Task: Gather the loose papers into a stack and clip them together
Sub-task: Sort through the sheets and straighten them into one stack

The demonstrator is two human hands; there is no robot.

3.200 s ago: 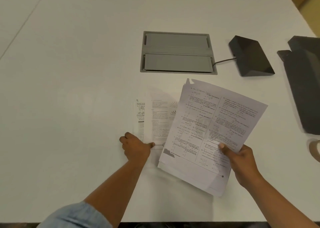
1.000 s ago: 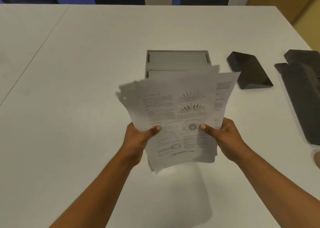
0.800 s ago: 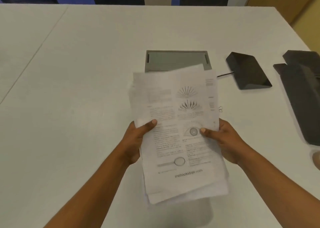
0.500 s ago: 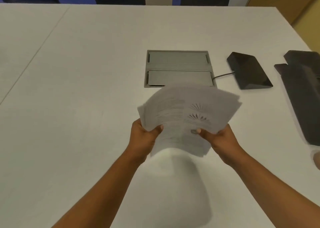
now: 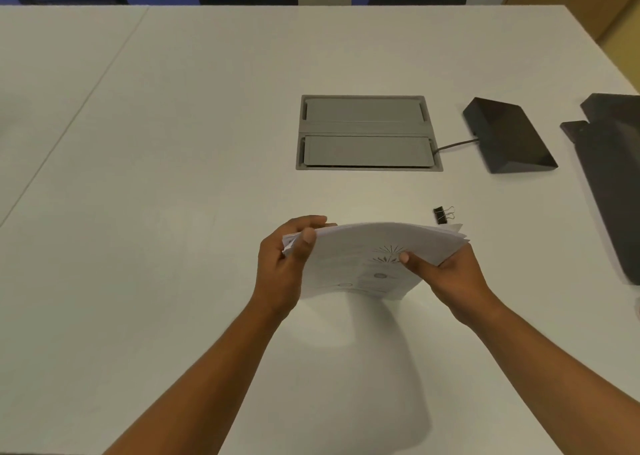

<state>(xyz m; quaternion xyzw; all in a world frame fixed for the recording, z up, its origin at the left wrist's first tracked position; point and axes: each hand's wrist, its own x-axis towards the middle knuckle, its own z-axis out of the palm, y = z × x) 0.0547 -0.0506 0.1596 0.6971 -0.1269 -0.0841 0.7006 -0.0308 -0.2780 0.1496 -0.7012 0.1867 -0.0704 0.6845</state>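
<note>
The papers (image 5: 367,260) are gathered into one stack, held above the bench (image 5: 173,177) between both hands, so the collecting part looks done; the far right corner is ragged, with a few sheet corners poking out past the rest, so I judge the stack needs squaring before it is clipped. The left hand (image 5: 284,267) has its fingers (image 5: 308,221) curled over the stack's left edge with the thumb pressed on top, and the right hand (image 5: 453,278) grips the near right side, thumb on the top sheet and the other fingers hidden beneath. The clip (image 5: 441,214) lies untouched on the bench just beyond the stack's far right corner, so clipping is left to do. Beyond the stack, a grey hatch (image 5: 367,132) is set flush in the bench; right of the stack and farther back sits a black wedge-shaped box (image 5: 509,136) with a cable, and at the far right a dark flat object (image 5: 616,184). Left of the stack and nearer than it, the bench is bare, giving room to tap the edges level.
</note>
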